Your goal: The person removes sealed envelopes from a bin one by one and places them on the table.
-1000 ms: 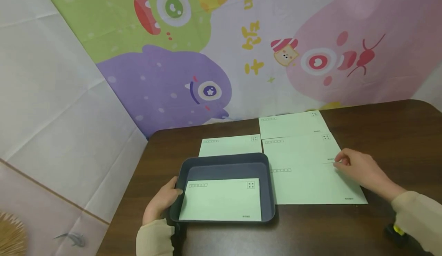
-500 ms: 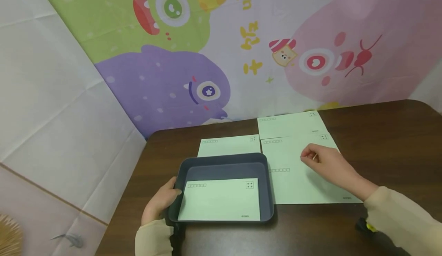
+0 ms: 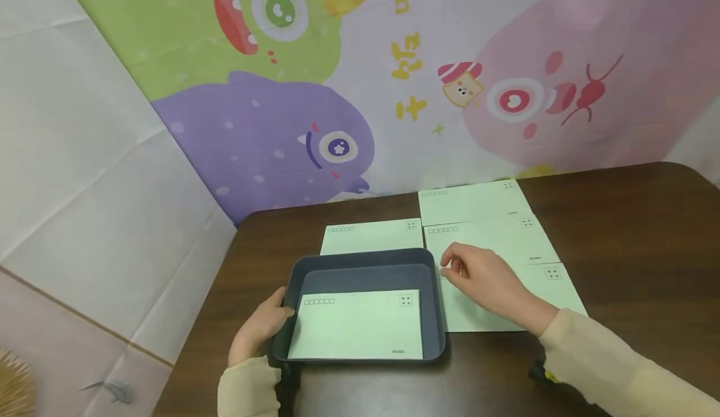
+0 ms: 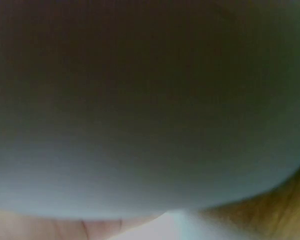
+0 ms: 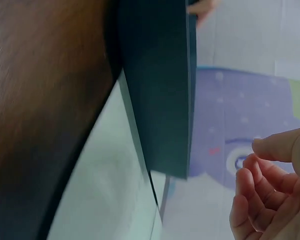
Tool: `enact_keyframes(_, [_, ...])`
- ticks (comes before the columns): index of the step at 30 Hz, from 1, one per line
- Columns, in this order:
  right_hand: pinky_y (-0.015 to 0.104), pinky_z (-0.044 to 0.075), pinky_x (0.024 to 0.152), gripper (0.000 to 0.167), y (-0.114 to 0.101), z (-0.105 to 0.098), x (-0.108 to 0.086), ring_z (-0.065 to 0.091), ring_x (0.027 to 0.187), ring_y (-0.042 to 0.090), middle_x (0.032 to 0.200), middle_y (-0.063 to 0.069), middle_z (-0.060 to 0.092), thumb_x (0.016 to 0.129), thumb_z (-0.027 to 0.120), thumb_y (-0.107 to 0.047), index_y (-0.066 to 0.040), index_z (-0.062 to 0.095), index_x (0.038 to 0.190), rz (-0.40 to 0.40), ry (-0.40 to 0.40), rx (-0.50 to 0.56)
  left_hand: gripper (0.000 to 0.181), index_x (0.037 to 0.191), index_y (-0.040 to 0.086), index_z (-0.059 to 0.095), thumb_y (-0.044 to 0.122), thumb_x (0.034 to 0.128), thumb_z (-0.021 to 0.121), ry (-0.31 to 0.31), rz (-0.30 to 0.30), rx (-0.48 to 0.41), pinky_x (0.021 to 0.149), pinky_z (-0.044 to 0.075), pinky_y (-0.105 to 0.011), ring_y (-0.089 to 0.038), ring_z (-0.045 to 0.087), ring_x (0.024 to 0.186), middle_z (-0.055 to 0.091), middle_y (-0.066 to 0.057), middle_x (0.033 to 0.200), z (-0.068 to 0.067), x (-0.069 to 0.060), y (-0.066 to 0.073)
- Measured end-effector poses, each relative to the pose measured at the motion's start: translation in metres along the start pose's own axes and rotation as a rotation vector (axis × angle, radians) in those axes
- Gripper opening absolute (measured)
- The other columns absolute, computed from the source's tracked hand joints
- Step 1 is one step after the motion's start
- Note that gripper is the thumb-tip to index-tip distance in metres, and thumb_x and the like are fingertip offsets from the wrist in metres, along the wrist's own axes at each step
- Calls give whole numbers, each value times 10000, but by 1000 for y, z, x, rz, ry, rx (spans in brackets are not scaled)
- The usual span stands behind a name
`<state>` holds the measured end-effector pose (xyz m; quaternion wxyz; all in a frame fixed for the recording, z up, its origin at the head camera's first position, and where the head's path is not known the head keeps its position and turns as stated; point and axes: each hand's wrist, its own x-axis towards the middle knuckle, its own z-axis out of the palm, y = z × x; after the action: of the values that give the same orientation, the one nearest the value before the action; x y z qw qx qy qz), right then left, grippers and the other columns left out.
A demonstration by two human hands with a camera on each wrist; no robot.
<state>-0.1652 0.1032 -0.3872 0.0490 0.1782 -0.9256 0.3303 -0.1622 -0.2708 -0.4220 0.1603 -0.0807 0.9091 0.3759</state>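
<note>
My left hand [image 3: 261, 323] grips the left side of a dark grey tray [image 3: 365, 276], thumb on its rim. A pale green envelope [image 3: 357, 326], printed with small postcode boxes, lies in the tray's near part. Just right of the tray's right rim is my right hand [image 3: 486, 279], above a lower-right envelope [image 3: 540, 298]. Its fingers [image 5: 245, 185] are loosely bent with nothing between them in the right wrist view, where the tray [image 5: 155, 90] appears edge-on. A dark, blurred surface fills most of the left wrist view.
Further pale envelopes lie on the brown table [image 3: 635, 229]: a back right envelope [image 3: 467, 203], a middle right envelope [image 3: 489, 234] and a left envelope [image 3: 374, 239], partly covered by the tray. A cartoon-printed cloth [image 3: 405, 142] hangs behind the table.
My right hand has moved left from the right edge of the envelopes to beside the tray. The left hand and tray have stayed nearly in place.
</note>
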Motion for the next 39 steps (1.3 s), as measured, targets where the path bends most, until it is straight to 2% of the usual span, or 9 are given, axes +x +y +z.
enact_keyframes(6, [217,372,515,37,-16,23,5,432,563,59,675,-89,518,820,636,-160,-150,602,830,-34,-45,-5,513,1365,8,311,69,859,367,-4,-14,-56,918,387,-540,-371,429,1174,391,-251,1360,1,-2,0])
enact_keyframes(10, [220,372,554,67,-20,39,10,417,562,42,650,-84,495,793,669,-149,-137,603,794,-114,-28,-71,510,1363,11,315,65,859,365,-1,-16,-66,922,385,-535,-362,425,1173,394,-245,1359,1,-3,0])
enact_keyframes(14, [262,331,631,196,-19,53,11,403,582,41,654,-81,484,738,727,-283,-138,604,787,-159,-27,-170,512,1353,8,327,66,846,367,5,-14,-58,918,382,-548,-371,428,1163,404,-248,1348,2,-2,0])
enact_keyframes(18, [303,306,687,392,-16,64,11,447,665,71,725,-64,530,651,756,-436,-123,618,841,-153,-48,-237,551,1380,-11,279,77,843,366,7,-11,-36,962,331,-577,-423,371,1232,356,-264,1384,1,-2,1])
enact_keyframes(21, [332,309,730,525,-15,69,10,501,765,117,821,-26,573,606,753,-509,-105,629,917,-151,-63,-276,559,1387,-21,266,83,847,368,10,-4,-13,984,295,-589,-441,323,1268,334,-269,1397,0,-2,1])
enact_keyframes(25, [353,303,745,680,-14,71,9,528,862,173,918,22,590,571,732,-590,-79,625,1007,-147,-99,-309,528,1367,-15,303,81,854,375,13,3,4,964,317,-591,-442,351,1248,365,-269,1376,-1,-1,0])
enact_keyframes(32, [370,292,748,894,-13,73,10,516,872,204,970,47,571,490,690,-712,-57,599,1091,-147,-172,-377,501,1344,-13,335,73,853,384,17,16,32,941,348,-574,-426,390,1218,394,-265,1354,-1,0,0])
enact_keyframes(35, [364,282,735,931,-13,74,10,508,856,200,961,47,551,462,694,-722,-47,597,1096,-162,-186,-408,498,1339,-11,344,73,850,384,20,17,37,942,346,-575,-422,395,1215,401,-263,1350,-1,0,-1])
enact_keyframes(39, [357,266,708,887,-14,74,10,468,788,180,890,26,511,453,712,-706,-48,610,1040,-178,-189,-430,503,1342,-11,341,78,849,389,21,21,35,946,344,-573,-418,395,1217,400,-261,1351,-1,0,-1])
